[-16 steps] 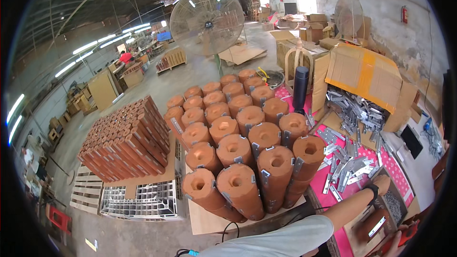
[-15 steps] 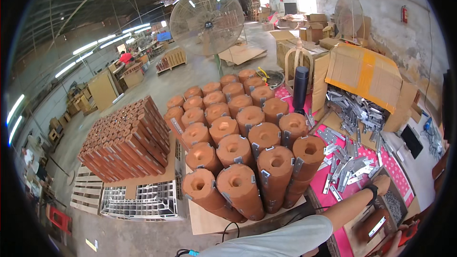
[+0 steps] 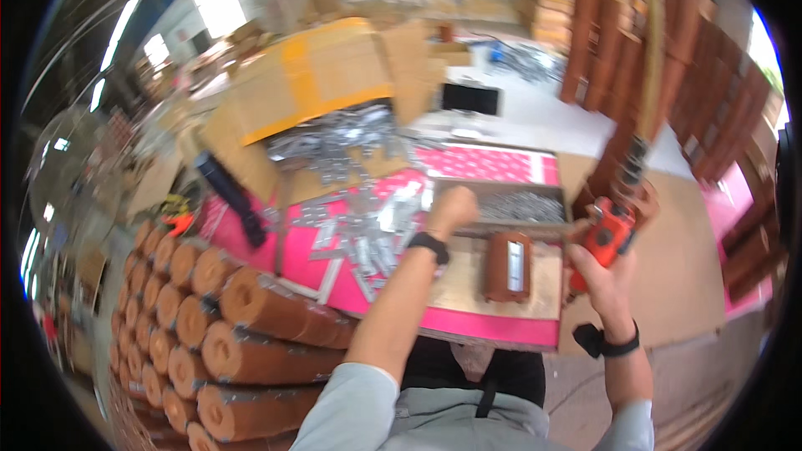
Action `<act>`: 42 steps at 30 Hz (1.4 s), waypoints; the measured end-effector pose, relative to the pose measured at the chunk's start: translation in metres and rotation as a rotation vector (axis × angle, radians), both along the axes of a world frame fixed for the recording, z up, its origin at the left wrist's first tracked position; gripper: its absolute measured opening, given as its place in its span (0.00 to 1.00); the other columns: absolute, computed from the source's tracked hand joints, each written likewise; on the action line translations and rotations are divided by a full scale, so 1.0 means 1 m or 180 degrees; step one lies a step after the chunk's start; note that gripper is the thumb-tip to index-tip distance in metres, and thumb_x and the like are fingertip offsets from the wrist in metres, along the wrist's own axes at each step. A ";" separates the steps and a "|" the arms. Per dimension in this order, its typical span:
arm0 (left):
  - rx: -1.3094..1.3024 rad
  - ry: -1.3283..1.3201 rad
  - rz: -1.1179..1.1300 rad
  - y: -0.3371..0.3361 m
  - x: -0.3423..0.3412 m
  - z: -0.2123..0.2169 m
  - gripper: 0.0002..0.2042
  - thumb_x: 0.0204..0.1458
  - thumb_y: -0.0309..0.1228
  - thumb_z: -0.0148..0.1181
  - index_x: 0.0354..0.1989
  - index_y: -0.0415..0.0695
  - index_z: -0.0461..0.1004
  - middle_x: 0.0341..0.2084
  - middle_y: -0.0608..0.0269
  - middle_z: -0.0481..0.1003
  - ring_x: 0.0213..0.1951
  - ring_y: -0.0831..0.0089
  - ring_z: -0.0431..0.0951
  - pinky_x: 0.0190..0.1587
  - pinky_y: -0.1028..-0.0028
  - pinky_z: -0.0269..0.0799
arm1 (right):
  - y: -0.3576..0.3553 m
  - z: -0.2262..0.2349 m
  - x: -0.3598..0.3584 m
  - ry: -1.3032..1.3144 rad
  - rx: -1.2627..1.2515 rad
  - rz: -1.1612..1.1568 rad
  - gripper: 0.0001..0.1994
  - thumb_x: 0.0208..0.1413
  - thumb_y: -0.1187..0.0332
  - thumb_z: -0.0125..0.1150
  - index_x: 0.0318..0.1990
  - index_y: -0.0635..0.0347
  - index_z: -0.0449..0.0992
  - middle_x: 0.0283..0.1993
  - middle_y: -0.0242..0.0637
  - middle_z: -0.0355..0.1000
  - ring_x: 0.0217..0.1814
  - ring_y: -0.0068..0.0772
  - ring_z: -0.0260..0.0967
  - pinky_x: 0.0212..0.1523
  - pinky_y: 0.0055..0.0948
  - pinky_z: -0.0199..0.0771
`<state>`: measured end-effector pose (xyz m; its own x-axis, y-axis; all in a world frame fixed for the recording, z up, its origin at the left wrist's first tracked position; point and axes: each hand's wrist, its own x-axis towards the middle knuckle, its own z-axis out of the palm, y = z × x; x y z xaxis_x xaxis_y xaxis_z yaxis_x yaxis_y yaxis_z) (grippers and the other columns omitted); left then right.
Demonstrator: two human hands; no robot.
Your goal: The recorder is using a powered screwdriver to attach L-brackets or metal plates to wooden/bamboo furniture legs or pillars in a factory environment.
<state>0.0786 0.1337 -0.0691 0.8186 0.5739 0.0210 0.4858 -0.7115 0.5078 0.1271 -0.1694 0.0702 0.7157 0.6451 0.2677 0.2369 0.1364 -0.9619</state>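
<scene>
My left hand (image 3: 452,207) reaches forward with its fingers curled, at the near left edge of a tray of small metal screws (image 3: 525,205); nothing shows inside the fist. My right hand (image 3: 603,274) grips an orange power screwdriver (image 3: 611,234) that hangs from a cord above. Between my hands, a short brown tube piece (image 3: 505,266) with a metal plate on it lies on a wooden board (image 3: 455,286). The board rests on a pink worktable (image 3: 493,327).
Loose metal brackets (image 3: 359,234) litter the table to the left of my hand. Brown tubes (image 3: 234,317) are stacked at lower left. A black cylinder (image 3: 236,197) leans near cardboard boxes (image 3: 322,75). Tall brown tubes (image 3: 677,58) stand at the right.
The view has swung from the stacked tubes to the worktable. My left arm now stretches out to the screw tray, and my right hand with the orange screwdriver has come into view.
</scene>
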 end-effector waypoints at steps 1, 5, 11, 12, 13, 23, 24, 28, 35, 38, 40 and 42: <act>-0.0069 -0.0095 -0.0027 -0.008 -0.005 0.013 0.08 0.44 0.29 0.55 0.26 0.44 0.82 0.31 0.46 0.79 0.37 0.50 0.80 0.44 0.57 0.75 | -0.001 -0.005 0.002 -0.0130 0.0040 0.0009 0.21 0.50 0.75 0.63 0.52 0.64 0.65 0.39 0.34 0.72 0.35 0.22 0.70 0.36 0.25 0.73; -0.0225 -0.0535 0.0271 -0.016 -0.011 0.023 0.07 0.39 0.31 0.69 0.25 0.42 0.80 0.24 0.54 0.80 0.30 0.62 0.81 0.36 0.66 0.75 | 0.002 0.013 0.001 0.0089 -0.0041 0.0200 0.23 0.51 0.78 0.60 0.56 0.66 0.62 0.41 0.38 0.73 0.34 0.24 0.71 0.35 0.25 0.75; -0.0063 -0.1028 0.0350 -0.028 -0.011 0.025 0.09 0.39 0.31 0.69 0.23 0.38 0.77 0.22 0.51 0.78 0.28 0.62 0.80 0.35 0.66 0.74 | 0.005 0.024 0.002 0.0015 -0.0097 0.0194 0.18 0.52 0.77 0.60 0.51 0.64 0.65 0.40 0.36 0.73 0.33 0.23 0.71 0.34 0.26 0.75; -0.0081 -0.1184 0.0397 -0.029 -0.012 0.025 0.10 0.39 0.31 0.69 0.23 0.37 0.76 0.21 0.51 0.78 0.27 0.63 0.79 0.35 0.66 0.73 | 0.007 0.026 0.001 -0.0028 -0.0039 0.0200 0.17 0.52 0.77 0.61 0.50 0.64 0.66 0.40 0.35 0.73 0.32 0.23 0.71 0.34 0.26 0.75; -0.0079 -0.1185 0.0397 -0.028 -0.015 0.024 0.10 0.39 0.31 0.69 0.23 0.37 0.76 0.21 0.51 0.78 0.27 0.63 0.79 0.35 0.66 0.73 | 0.008 0.028 -0.002 0.0058 -0.0065 0.0221 0.16 0.53 0.76 0.61 0.48 0.64 0.67 0.39 0.35 0.74 0.32 0.22 0.70 0.34 0.25 0.74; -0.1723 -0.2359 0.0088 -0.104 -0.079 0.061 0.08 0.52 0.21 0.61 0.41 0.36 0.78 0.35 0.61 0.79 0.37 0.77 0.77 0.43 0.78 0.72 | 0.035 0.034 0.000 -0.0221 0.0503 0.0168 0.13 0.51 0.71 0.67 0.41 0.64 0.71 0.34 0.31 0.73 0.36 0.17 0.69 0.38 0.23 0.72; -0.2142 -0.2361 0.0040 -0.116 -0.086 0.057 0.10 0.52 0.21 0.61 0.43 0.36 0.78 0.37 0.61 0.79 0.39 0.77 0.78 0.45 0.78 0.72 | 0.038 0.036 -0.002 -0.0269 0.0463 0.0199 0.13 0.51 0.71 0.67 0.41 0.64 0.71 0.35 0.31 0.74 0.36 0.18 0.69 0.38 0.23 0.72; -0.2618 -0.2283 0.0119 -0.140 -0.104 0.053 0.10 0.53 0.20 0.61 0.44 0.36 0.78 0.39 0.63 0.80 0.43 0.77 0.78 0.48 0.77 0.72 | 0.053 0.038 -0.008 -0.0257 0.0672 0.0296 0.13 0.51 0.71 0.68 0.41 0.64 0.71 0.36 0.30 0.74 0.37 0.17 0.69 0.39 0.23 0.72; -0.1095 -0.2340 -0.0340 -0.154 -0.102 0.054 0.11 0.51 0.19 0.61 0.43 0.36 0.78 0.35 0.62 0.80 0.39 0.76 0.79 0.46 0.76 0.72 | 0.066 0.037 -0.013 -0.0396 0.0838 0.0317 0.14 0.52 0.68 0.68 0.42 0.62 0.71 0.33 0.29 0.72 0.34 0.17 0.66 0.36 0.23 0.70; -0.1596 -0.2374 -0.0258 -0.163 -0.098 0.059 0.15 0.49 0.19 0.62 0.47 0.38 0.76 0.34 0.61 0.80 0.37 0.75 0.79 0.43 0.75 0.73 | 0.068 0.036 -0.016 -0.0590 0.0906 0.0343 0.13 0.55 0.72 0.64 0.44 0.67 0.69 0.37 0.35 0.74 0.30 0.20 0.71 0.31 0.22 0.75; -0.1836 -0.2081 -0.0070 -0.169 -0.097 0.072 0.20 0.48 0.20 0.64 0.52 0.38 0.73 0.33 0.60 0.80 0.36 0.76 0.79 0.40 0.74 0.74 | 0.069 0.034 -0.016 -0.0632 0.0916 0.0308 0.13 0.55 0.73 0.64 0.44 0.67 0.69 0.37 0.36 0.74 0.30 0.20 0.71 0.31 0.22 0.75; -0.1777 -0.2073 -0.0141 -0.168 -0.096 0.067 0.22 0.48 0.20 0.64 0.54 0.39 0.72 0.33 0.61 0.80 0.36 0.76 0.79 0.39 0.74 0.74 | 0.070 0.033 -0.017 -0.0669 0.0937 0.0290 0.13 0.55 0.73 0.64 0.44 0.67 0.69 0.37 0.36 0.74 0.30 0.20 0.72 0.31 0.22 0.75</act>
<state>-0.0170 -0.0340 -0.0016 0.7633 0.6079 0.2187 -0.0465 -0.2859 0.9571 0.1104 -0.0998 0.1034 0.5685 0.5770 0.5864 0.3993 0.4297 -0.8099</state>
